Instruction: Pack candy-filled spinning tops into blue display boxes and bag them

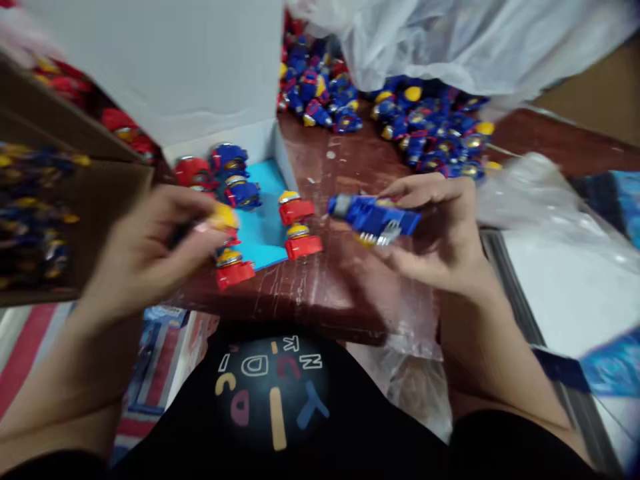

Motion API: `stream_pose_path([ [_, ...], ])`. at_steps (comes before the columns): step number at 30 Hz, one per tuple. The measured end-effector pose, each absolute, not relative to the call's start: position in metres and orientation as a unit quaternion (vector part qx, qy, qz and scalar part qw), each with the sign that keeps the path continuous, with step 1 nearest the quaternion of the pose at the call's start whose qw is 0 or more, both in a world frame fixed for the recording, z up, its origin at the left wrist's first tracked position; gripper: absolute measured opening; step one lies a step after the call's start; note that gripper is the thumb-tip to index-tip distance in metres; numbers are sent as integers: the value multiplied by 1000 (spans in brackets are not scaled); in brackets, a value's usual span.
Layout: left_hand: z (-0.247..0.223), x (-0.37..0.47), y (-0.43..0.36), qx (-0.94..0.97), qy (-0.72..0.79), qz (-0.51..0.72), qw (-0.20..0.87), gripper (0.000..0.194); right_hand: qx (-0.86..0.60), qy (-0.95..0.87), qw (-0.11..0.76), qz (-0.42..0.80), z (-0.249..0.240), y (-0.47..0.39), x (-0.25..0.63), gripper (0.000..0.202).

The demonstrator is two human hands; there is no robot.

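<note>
My right hand [440,233] grips a blue plastic toy [375,217] with silver and yellow parts, lying sideways between thumb and fingers over the table. Blurred by motion, my left hand [155,247] is closed on a small toy with a yellow end [224,217]; the rest of that toy is mostly hidden by the fingers. It hovers at the left side of an open white box with a light-blue bottom [267,230]. Inside the box stand blue toys [243,192] and a red toy [191,172]. More red toys [304,245] with yellow tops stand along its front and right edges.
Heaps of blue toys [440,130] lie at the back of the brown table [345,287], partly under a white plastic bag [450,47]. A cardboard box [105,213] with more toys stands at left. Clear plastic film [530,193] lies at right.
</note>
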State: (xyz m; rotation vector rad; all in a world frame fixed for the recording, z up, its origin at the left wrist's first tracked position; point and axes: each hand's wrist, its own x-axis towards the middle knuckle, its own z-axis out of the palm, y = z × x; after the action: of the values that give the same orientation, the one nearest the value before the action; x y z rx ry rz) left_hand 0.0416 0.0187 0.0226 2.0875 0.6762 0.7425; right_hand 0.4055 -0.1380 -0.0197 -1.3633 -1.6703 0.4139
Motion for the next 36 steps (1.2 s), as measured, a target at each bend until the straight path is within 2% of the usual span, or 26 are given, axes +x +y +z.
stream_pose_path([
  [3,29,54,-3,839,261,235,416,27,-421,-796,396,179,17,-97,361,58],
  [7,25,50,-4,816,303,239,431,35,-389,-842,347,139,31,-69,326,50],
  [13,20,34,-6,791,262,264,485,33,-344,-799,457,186,22,-61,304,34],
  [15,17,33,-6,819,231,307,426,31,-329,-777,499,197,17,-60,295,33],
  [18,4,34,-3,867,184,401,233,35,-357,-707,553,258,8,-57,281,32],
  [20,-7,32,3,881,166,429,113,39,-412,-656,522,357,4,-57,278,27],
  [21,-12,31,7,885,162,428,86,40,-433,-646,486,398,3,-57,280,28],
  [22,-15,30,10,888,165,421,87,40,-436,-657,458,411,3,-56,285,38],
  [23,-16,28,13,888,176,409,112,39,-429,-685,439,393,4,-55,291,58],
  [25,-15,24,18,878,214,375,209,34,-406,-765,416,276,6,-53,307,105],
  [26,-13,23,20,866,233,358,261,31,-393,-804,399,200,8,-51,315,118],
  [27,-11,22,20,852,248,345,306,29,-381,-834,377,127,9,-50,323,120],
  [30,-6,23,15,825,259,332,378,28,-370,-873,318,-13,12,-50,336,94],
  [31,-5,24,13,822,259,337,378,29,-375,-870,318,-34,14,-51,338,90],
  [34,-5,27,11,833,267,339,346,34,-410,-849,326,-69,24,-56,340,95],
  [36,-7,29,19,853,272,323,308,43,-443,-838,305,-92,35,-57,342,88],
])
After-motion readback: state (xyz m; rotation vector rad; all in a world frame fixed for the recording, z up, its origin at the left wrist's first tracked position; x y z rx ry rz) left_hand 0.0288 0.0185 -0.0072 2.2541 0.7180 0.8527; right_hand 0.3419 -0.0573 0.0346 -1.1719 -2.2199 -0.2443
